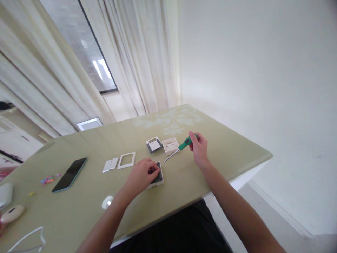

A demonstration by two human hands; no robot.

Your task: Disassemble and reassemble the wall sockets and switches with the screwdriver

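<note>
My right hand grips the green handle of a screwdriver. Its metal shaft points down and left, with the tip apart from any part. My left hand is closed in a pinch over a white square box with a dark insert; whatever the fingertips hold is hidden. Just beyond lie a socket module with a white face on a dark grey base, and an open white back box. Left of these are a white square frame and two white rocker plates.
A phone lies on the green table, near small colourful pieces. A round white item sits beside my left forearm. A white cable and a cream oval device are at lower left. A wall borders the right side.
</note>
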